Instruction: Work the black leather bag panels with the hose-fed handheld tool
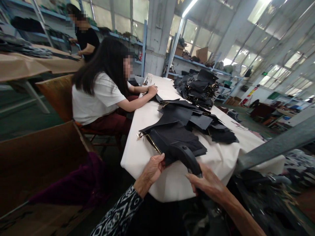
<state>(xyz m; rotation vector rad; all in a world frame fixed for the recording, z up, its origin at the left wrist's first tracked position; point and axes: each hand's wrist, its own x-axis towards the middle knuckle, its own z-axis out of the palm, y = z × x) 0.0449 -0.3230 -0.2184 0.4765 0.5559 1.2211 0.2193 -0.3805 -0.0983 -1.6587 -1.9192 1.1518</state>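
Note:
My left hand (153, 168) pinches the near edge of a black sheet-like piece (172, 137), which has a gold zipper (154, 143) along its left side. A metal pull hangs at the zipper's far end. In my right hand (209, 182) is a thick, curved black handheld tool (187, 156), gripped by its lower part. Its upper end reaches over the near edge of the zippered piece; whether they touch I cannot tell. More flat black pieces (200, 121) lie overlapped just beyond, on the white-covered table (137, 154).
Farther back rises a tall stack of black pieces with gold zippers (201, 85). A seated person in a white shirt (98, 98) works at the table's left side; another person (87, 39) stands behind. Cardboard box (44, 160) with purple cloth at left; slanting metal post (278, 139) at right.

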